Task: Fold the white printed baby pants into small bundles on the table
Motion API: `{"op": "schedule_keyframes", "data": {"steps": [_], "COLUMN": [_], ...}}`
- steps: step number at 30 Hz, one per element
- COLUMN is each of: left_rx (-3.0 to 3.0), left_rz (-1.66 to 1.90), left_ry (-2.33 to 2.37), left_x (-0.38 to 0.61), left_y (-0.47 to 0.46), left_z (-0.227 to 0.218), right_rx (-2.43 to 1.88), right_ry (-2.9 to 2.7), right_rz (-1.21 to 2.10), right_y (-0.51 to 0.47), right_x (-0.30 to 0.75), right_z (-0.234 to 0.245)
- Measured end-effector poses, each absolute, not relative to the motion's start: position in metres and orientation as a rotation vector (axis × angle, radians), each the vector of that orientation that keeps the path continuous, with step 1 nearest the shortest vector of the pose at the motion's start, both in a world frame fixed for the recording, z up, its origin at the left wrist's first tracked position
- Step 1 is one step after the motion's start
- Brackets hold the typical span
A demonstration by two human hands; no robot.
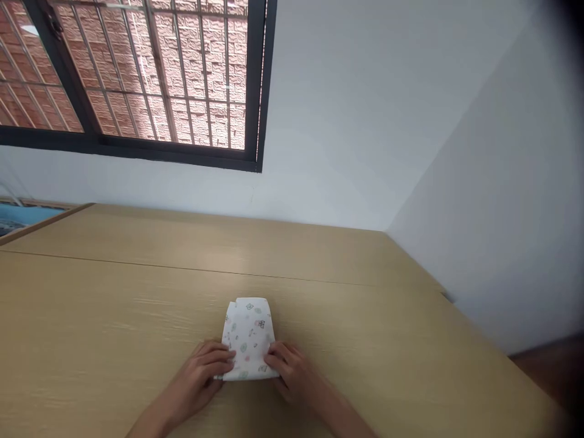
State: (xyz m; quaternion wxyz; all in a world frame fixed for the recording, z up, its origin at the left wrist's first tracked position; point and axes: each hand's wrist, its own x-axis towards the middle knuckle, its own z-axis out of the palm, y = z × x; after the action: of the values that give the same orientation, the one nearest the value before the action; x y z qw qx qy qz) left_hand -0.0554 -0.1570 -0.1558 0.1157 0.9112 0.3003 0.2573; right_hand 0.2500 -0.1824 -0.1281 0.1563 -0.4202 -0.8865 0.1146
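A folded white piece of cloth with small green, pink and grey printed figures lies on the wooden tabletop. It looks narrower at its far end and wider towards me; its exact kind does not show. My left hand grips its near left edge, fingers on top and the thumb mostly hidden beneath. At the near right edge, my right hand pinches the cloth in the same way. Both hands stay low, close to the board.
A seam runs across the tabletop beyond the cloth. Behind the table stands a white wall, with a dark-framed barred window at upper left. Something blue shows past the table's far left edge. On the right, the table edge drops off near another wall.
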Motion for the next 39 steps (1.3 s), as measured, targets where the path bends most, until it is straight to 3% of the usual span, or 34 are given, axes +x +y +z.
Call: {"op": "schedule_keyframes", "data": {"steps": [5,10,16,22,31,39], "left_rx": [2.491,2.445,1.904,1.816,2.235,2.823], "left_rz": [0.853,0.811,0.891,1.065,1.242,0.979], "left_ry": [1.119,0.975,1.207,1.43,1.639,1.298], "left_x": [-0.057,-0.049,-0.023,-0.002,0.007,0.054], "left_y": [-0.16,-0.158,-0.132,-0.079,-0.079,-0.106], "left_z": [-0.154,-0.148,-0.123,-0.131,-0.155,-0.169], "right_rx": [-1.188,-1.166,-1.316,-1.475,-1.602,-1.251], "right_ry": [-2.496,-2.41,-2.085,-1.895,-1.781,-2.363], "right_rz": [0.358,0.478,0.724,0.609,0.242,0.136], "right_y": [-0.189,-0.184,-0.149,-0.091,-0.085,-0.112], "right_x": [0.255,0.254,0.243,0.229,0.223,0.187], "right_z": [-0.132,-0.128,-0.098,-0.108,-0.123,-0.114]}}
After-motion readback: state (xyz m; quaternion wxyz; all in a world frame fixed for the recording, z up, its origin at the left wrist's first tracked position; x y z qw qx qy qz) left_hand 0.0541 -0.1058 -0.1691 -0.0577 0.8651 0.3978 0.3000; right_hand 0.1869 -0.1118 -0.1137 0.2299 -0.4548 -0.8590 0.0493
